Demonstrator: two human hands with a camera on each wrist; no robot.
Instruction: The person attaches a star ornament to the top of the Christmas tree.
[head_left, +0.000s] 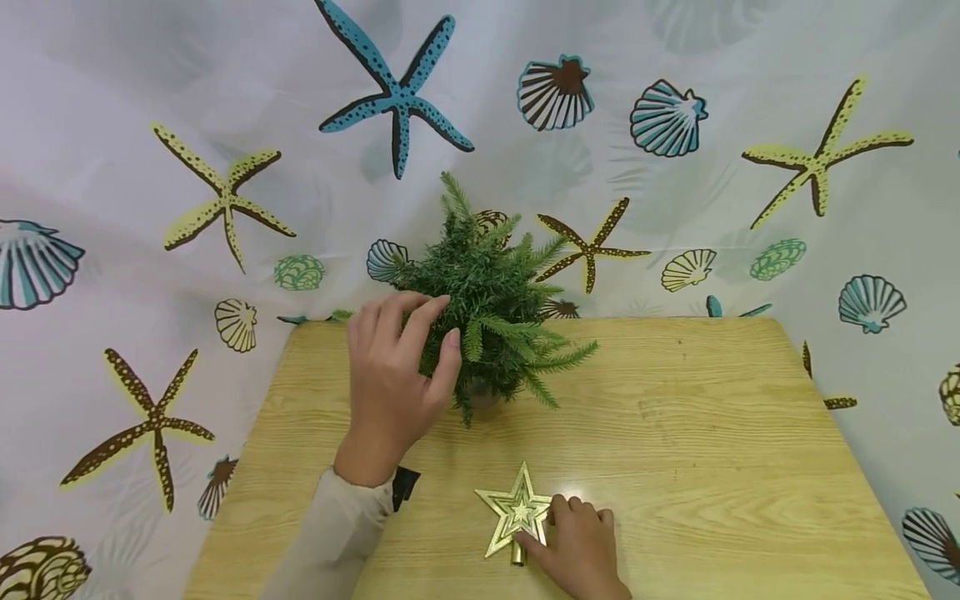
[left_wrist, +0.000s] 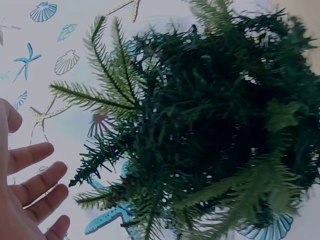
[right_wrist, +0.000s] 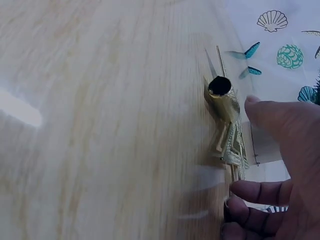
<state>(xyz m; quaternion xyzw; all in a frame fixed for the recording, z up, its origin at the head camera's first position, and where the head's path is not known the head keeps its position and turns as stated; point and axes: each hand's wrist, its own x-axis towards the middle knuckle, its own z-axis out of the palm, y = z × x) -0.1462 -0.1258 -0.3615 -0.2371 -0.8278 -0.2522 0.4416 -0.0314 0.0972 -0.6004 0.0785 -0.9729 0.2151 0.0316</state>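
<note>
A small artificial Christmas tree (head_left: pixel 487 292), dense and dark green with lighter branch tips, stands toward the back of the wooden table. My left hand (head_left: pixel 397 367) is raised at its left side, fingers spread and bent slightly. In the left wrist view, the fingers of that hand (left_wrist: pixel 37 190) are beside the branches (left_wrist: pixel 200 115), holding none. Nearer the front lies a gold star tree topper (head_left: pixel 521 510) with a short hollow tube (right_wrist: pixel 225 100) at its base. My right hand (head_left: pixel 581 546) is at the star's right side, thumb by the tube and fingertips right at the edge.
The wooden table (head_left: pixel 697 433) has rounded back corners. White cloth (head_left: pixel 480 33) printed with starfish and shells hangs behind it and along both sides. A small black object (head_left: pixel 405 486) shows at the left sleeve cuff.
</note>
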